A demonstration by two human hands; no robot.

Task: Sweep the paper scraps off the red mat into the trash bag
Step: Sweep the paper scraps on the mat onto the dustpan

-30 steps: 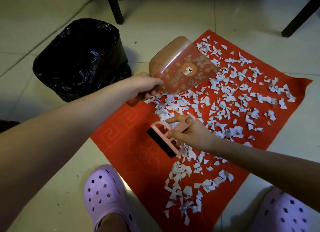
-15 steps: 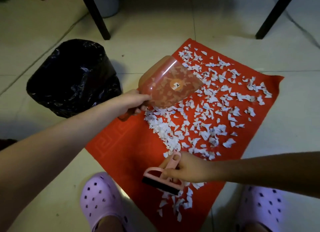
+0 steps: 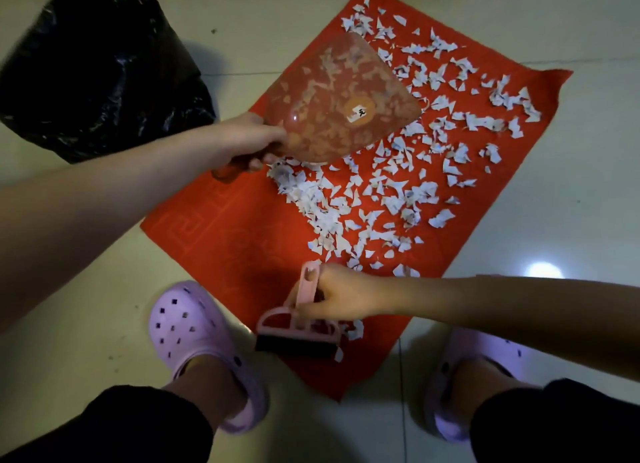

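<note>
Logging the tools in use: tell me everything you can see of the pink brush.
The pink brush looks like plastic: an arched open frame, a flat handle with a hanging hole at its tip, and a black bristle strip along the bottom. The right hand grips the handle. The bristles point down at the near end of the red mat, seemingly touching it, with a few paper scraps beside it.

A pale tiled floor (image 3: 571, 203), glossy enough to throw back a spot of light (image 3: 542, 270), carries a red mat (image 3: 214, 241) laid at an angle across its grout lines. A black trash bag (image 3: 93, 68) stands on the tiles just beside the mat's far left edge. A lilac left clog (image 3: 187, 327) and right clog (image 3: 474, 355) are planted either side of the mat's near corner.
</note>
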